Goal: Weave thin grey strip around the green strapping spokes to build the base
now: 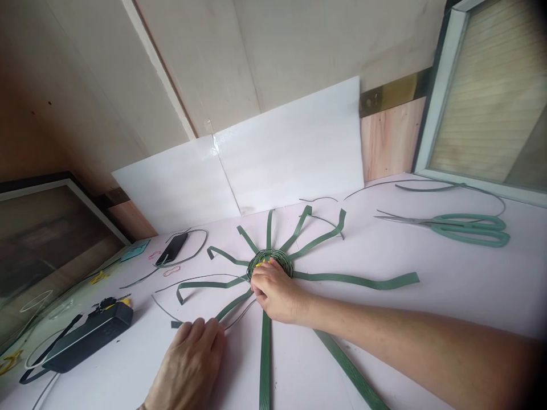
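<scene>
Pale tabletop (pixel 427 319), white boards (pixel 290 154) leaning behind. Woven disc (pixel 277 259) of green strapping mid-table, straps (pixel 359 280) radiating from it. Right hand (pixel 276 293) on disc's near edge, fingers curled, pinching weave. Left hand (pixel 192 359) near-left of disc, flat, unclenched, fingertips on thin strand (pixel 239 315). Scissors (pixel 465 228) well right of disc; phone (pixel 171 249) left.

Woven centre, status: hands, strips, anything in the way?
Right hand fingertips pressed on woven centre. Left hand flat on table, fingertips at thin grey strand. Green strips fan out loose. Scissors far right, well apart.
</scene>
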Available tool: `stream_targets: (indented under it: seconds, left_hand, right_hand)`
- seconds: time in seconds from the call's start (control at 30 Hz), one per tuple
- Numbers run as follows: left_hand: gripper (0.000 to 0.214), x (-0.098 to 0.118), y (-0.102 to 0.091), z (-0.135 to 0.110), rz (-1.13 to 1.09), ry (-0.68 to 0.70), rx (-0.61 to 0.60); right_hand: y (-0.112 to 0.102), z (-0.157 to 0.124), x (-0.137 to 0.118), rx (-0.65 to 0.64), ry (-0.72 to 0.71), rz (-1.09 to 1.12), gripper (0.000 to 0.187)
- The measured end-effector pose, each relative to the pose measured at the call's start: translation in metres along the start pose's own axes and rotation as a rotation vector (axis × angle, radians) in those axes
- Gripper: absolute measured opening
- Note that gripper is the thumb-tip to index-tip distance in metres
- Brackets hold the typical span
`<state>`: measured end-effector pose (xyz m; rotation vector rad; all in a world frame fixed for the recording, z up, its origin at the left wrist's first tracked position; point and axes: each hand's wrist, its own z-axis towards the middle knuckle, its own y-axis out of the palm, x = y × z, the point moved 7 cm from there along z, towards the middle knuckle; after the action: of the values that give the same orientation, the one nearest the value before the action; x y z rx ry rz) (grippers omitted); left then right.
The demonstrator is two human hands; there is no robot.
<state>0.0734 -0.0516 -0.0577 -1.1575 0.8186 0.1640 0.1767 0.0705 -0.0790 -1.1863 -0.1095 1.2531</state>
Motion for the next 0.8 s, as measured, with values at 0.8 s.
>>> stream_targets:
  seconds: [0.8]
  left_hand:
    - [0.02, -0.01, 0.024, 0.079, -0.533, -0.236, -0.222]
  right_hand:
    - [0.0, 0.0, -0.002, -0.014, 0.025, -0.103, 0.026]
